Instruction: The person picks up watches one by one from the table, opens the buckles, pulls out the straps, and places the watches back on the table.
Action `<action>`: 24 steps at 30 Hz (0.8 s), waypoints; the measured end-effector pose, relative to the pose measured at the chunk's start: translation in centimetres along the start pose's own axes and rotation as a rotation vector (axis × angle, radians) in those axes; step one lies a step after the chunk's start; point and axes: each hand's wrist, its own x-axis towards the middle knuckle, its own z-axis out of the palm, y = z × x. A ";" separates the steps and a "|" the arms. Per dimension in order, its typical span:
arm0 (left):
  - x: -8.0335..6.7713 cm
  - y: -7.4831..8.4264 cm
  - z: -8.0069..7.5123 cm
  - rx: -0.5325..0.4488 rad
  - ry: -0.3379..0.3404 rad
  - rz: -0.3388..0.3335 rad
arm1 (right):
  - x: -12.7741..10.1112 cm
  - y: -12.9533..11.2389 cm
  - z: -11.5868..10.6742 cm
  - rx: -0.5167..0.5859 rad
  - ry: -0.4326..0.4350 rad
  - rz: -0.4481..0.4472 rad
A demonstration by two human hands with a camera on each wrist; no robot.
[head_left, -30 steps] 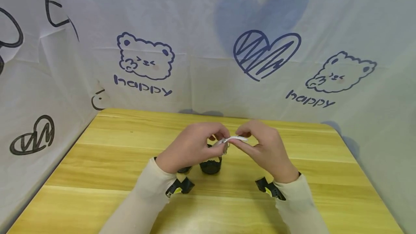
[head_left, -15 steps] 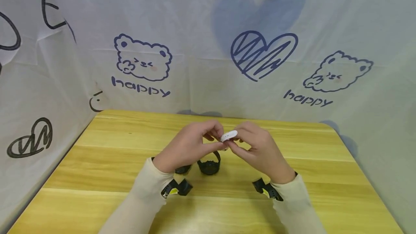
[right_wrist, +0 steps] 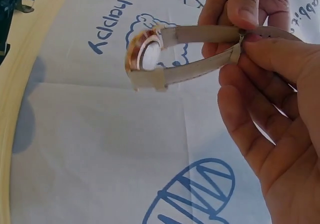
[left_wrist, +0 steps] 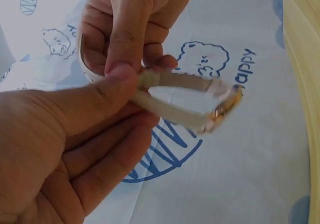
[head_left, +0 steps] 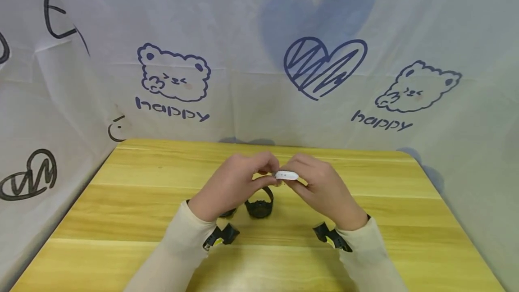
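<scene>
A wristwatch with a pale strap (head_left: 286, 175) and a gold-coloured case (right_wrist: 142, 54) is held up above the table between both hands. Its strap forms a narrow loop, with the case hanging at the far end from the fingers in both wrist views. My left hand (head_left: 237, 184) pinches the strap between thumb and fingers close to the buckle (right_wrist: 240, 40). My right hand (head_left: 324, 184) pinches it beside that spot, thumb on top, and the holed strap end sticks out towards the head camera. Fingertips partly cover the buckle.
Below the hands a black watch (head_left: 259, 209) stands on the wooden table (head_left: 284, 260), its strap looped upward. Another dark item (head_left: 228, 213) is mostly hidden behind the left wrist. White cloth with drawings (head_left: 251, 102) closes off the back and sides.
The strap end has turned, showing its flat holed face and then lying level. My right hand has come slightly closer to the left. Both hands keep hold of the wristwatch.
</scene>
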 end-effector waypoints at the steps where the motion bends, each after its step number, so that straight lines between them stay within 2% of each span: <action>1: 0.0 0.0 0.0 -0.002 0.003 0.017 | 0.0 0.0 0.0 -0.006 -0.002 -0.007; 7: -0.1 0.0 0.2 0.077 0.015 0.092 | -0.1 -0.1 0.1 -0.054 -0.014 -0.020; 11: -0.1 0.1 0.2 0.084 0.010 0.114 | -0.2 0.0 0.2 -0.027 -0.028 -0.002; 16: -0.2 0.1 0.4 -0.001 -0.043 0.081 | -0.4 0.5 0.4 0.016 -0.050 -0.012; 20: -0.2 0.1 0.5 -0.047 -0.095 0.030 | -0.6 0.9 0.5 0.065 -0.064 -0.025; 24: -0.1 0.1 0.5 -0.100 -0.136 -0.032 | -0.9 1.0 0.4 0.136 -0.076 0.003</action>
